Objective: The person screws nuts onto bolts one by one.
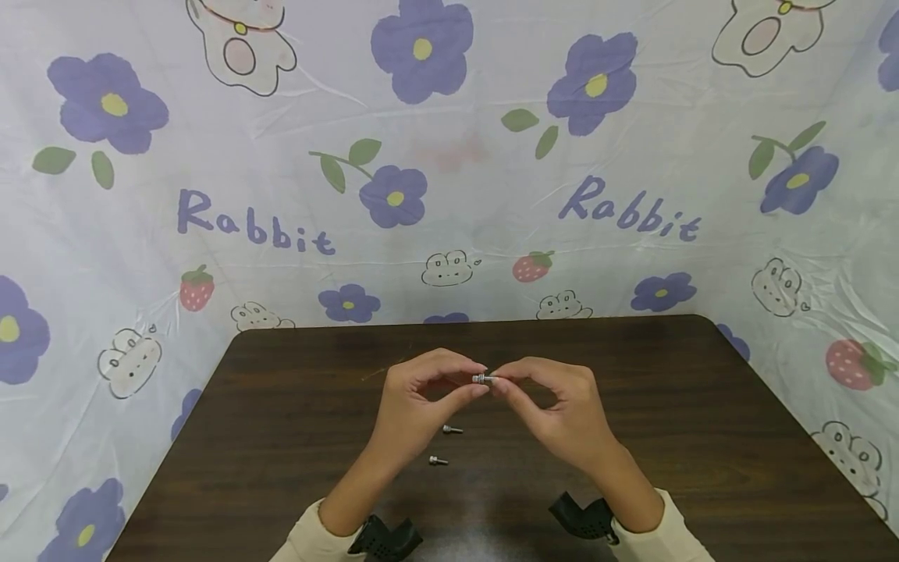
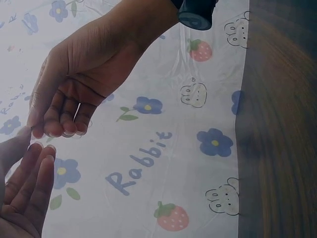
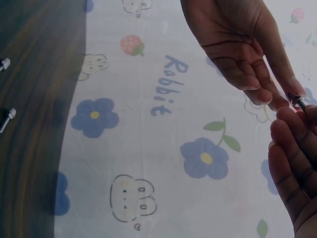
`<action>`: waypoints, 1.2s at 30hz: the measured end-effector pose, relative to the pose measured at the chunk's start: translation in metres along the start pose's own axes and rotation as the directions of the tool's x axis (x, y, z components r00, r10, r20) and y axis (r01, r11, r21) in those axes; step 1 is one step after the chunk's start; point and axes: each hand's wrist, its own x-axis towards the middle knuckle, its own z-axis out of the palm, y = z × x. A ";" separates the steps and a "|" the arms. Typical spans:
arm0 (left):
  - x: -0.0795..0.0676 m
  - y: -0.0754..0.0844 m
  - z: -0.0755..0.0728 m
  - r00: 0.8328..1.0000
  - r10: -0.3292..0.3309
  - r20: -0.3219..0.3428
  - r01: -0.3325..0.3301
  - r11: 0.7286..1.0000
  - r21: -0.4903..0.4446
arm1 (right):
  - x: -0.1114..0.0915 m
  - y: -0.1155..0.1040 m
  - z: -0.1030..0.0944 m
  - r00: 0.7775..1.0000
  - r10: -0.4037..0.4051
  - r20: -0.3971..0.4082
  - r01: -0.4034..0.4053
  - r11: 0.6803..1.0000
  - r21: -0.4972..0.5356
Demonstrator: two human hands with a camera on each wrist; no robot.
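A small silvery screw [image 1: 481,378] is held level above the table, between the fingertips of both hands. At its head end, the thumb and forefinger of my left hand [image 1: 421,390] pinch it from the left. My right hand [image 1: 562,398] pinches the thin shank end between thumb and forefinger. In the right wrist view the screw [image 3: 298,101] shows its thicker head at the left hand's fingertips. Below the hands, two similar screws, an upper one [image 1: 453,430] and a lower one [image 1: 438,460], lie on the table with their heads to the left.
The dark wood-grain table [image 1: 295,437] carries the loose screws. Behind it and along both sides hangs a pale cloth [image 1: 485,211] printed with flowers, rabbits and strawberries. Black wrist mounts, one on the left [image 1: 386,538] and one on the right [image 1: 583,517], sit below the hands.
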 end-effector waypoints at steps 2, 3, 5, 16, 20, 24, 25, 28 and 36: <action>0.000 0.000 0.000 1.000 0.004 -0.006 -0.004 1.000 0.002 | 0.000 0.000 0.000 1.000 0.002 0.003 -0.002 1.000 0.006; 0.000 0.000 0.001 1.000 0.002 -0.009 -0.002 1.000 0.004 | 0.000 0.000 0.001 1.000 0.003 0.003 -0.003 1.000 0.007; 0.000 0.000 0.001 1.000 -0.007 -0.016 0.007 1.000 0.009 | 0.000 0.000 0.001 1.000 0.005 0.006 -0.005 1.000 0.011; 0.000 0.001 0.001 0.990 -0.134 -0.038 0.133 0.991 -0.022 | 0.000 0.000 0.001 1.000 0.012 0.008 -0.012 1.000 0.018; 0.001 0.001 -0.001 0.998 -0.069 0.005 0.069 0.997 -0.032 | 0.001 0.000 0.001 1.000 0.020 0.004 -0.020 1.000 -0.005; 0.001 0.001 0.000 1.000 -0.014 0.008 0.014 1.000 0.000 | 0.001 0.000 0.001 1.000 0.016 0.001 -0.016 1.000 -0.021; 0.001 0.000 0.000 1.000 -0.008 0.002 0.008 1.000 0.004 | 0.001 0.000 0.001 1.000 0.014 0.002 -0.014 1.000 -0.020; 0.001 0.000 0.001 1.000 0.000 -0.013 0.000 1.000 0.004 | 0.001 0.000 0.001 1.000 0.007 0.005 -0.007 1.000 -0.007; 0.000 0.001 0.001 0.993 -0.117 -0.006 0.117 0.993 -0.016 | 0.000 0.001 0.001 1.000 0.015 0.010 -0.015 1.000 0.000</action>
